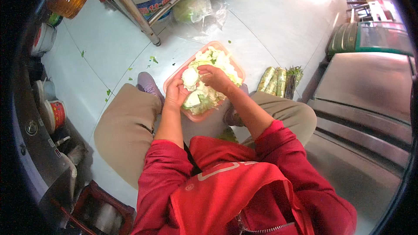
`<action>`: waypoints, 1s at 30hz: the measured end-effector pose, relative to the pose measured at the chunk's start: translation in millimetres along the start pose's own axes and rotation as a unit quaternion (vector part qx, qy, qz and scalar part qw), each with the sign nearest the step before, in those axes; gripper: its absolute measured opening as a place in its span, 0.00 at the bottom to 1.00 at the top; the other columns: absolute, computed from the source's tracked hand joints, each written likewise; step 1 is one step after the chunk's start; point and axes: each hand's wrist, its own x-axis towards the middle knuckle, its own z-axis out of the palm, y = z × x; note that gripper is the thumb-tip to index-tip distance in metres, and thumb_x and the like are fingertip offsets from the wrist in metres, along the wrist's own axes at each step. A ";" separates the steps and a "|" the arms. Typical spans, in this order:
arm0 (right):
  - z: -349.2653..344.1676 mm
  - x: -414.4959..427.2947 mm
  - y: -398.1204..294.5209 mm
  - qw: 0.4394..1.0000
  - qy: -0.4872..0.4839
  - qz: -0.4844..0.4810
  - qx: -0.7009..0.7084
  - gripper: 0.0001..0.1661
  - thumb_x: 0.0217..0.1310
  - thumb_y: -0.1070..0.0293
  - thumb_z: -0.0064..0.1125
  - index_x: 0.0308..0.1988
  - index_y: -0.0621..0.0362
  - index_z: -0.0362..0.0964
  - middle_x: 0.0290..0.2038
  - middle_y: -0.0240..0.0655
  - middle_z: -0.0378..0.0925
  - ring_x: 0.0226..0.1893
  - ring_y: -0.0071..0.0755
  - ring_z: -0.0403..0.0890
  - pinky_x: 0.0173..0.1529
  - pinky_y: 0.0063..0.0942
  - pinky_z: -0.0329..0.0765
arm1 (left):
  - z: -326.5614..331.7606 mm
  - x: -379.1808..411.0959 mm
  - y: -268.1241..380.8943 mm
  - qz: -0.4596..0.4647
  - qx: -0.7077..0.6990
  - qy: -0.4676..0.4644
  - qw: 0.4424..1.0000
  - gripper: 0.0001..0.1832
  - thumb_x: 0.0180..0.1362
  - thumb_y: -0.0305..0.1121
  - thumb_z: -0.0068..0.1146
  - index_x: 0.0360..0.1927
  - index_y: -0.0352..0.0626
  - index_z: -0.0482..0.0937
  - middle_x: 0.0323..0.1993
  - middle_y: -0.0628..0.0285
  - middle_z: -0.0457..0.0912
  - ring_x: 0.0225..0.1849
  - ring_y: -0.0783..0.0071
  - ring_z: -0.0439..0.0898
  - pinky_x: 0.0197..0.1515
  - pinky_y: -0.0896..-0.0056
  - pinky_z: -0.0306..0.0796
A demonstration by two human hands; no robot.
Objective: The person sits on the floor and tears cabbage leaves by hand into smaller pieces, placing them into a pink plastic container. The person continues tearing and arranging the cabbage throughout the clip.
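Observation:
A pink plastic basket sits on the floor between my feet, heaped with torn pale green and white cabbage-like leaves. Over its middle, my left hand grips a rounded whitish vegetable piece, perhaps a cabbage core. My right hand is just to the right of that piece, fingers bent toward it. Whether the right fingertips pinch a leaf is too blurred to make out. Another pale chunk lies at the near side of the heap.
Wrapped bundles of greens stand right of the basket. A metal table leg and a clear plastic bag holding something green are beyond. Stainless steel equipment borders the right. Leaf scraps dot the tiles.

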 end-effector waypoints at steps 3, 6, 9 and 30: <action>2.8 -28.1 -13.7 0.999 0.007 -0.038 -0.006 0.28 0.52 0.76 0.58 0.55 0.54 0.65 0.38 0.32 0.74 0.35 0.22 0.76 0.42 0.19 0.74 | 13.8 -5.3 -2.7 -0.045 0.068 -0.022 0.996 0.21 0.56 0.30 0.39 0.55 0.38 0.67 0.47 0.52 0.75 0.41 0.60 0.78 0.37 0.65 0.75; -7.1 -53.4 -33.3 0.988 0.072 -0.042 -0.129 0.27 0.49 0.74 0.61 0.52 0.53 0.67 0.37 0.34 0.74 0.33 0.23 0.76 0.42 0.22 0.74 | 30.2 -13.5 -4.7 -0.076 0.166 -0.014 0.983 0.18 0.61 0.36 0.41 0.51 0.37 0.70 0.41 0.54 0.78 0.32 0.63 0.80 0.29 0.71 0.75; -21.6 -60.0 -26.9 0.957 0.118 -0.176 -0.196 0.22 0.47 0.70 0.63 0.46 0.55 0.71 0.35 0.38 0.74 0.32 0.31 0.77 0.41 0.27 0.74 | 60.8 -29.2 -5.2 -0.081 0.217 0.004 0.973 0.19 0.63 0.39 0.41 0.48 0.34 0.70 0.38 0.55 0.78 0.27 0.64 0.80 0.25 0.74 0.74; -47.1 -89.0 -44.9 0.972 0.002 0.057 0.229 0.11 0.60 0.66 0.55 0.37 0.63 0.71 0.27 0.31 0.74 0.26 0.20 0.76 0.32 0.19 0.79 | 73.1 -54.4 -16.9 -0.044 0.243 -0.108 0.963 0.22 0.64 0.46 0.44 0.50 0.37 0.68 0.37 0.56 0.78 0.27 0.70 0.80 0.21 0.80 0.70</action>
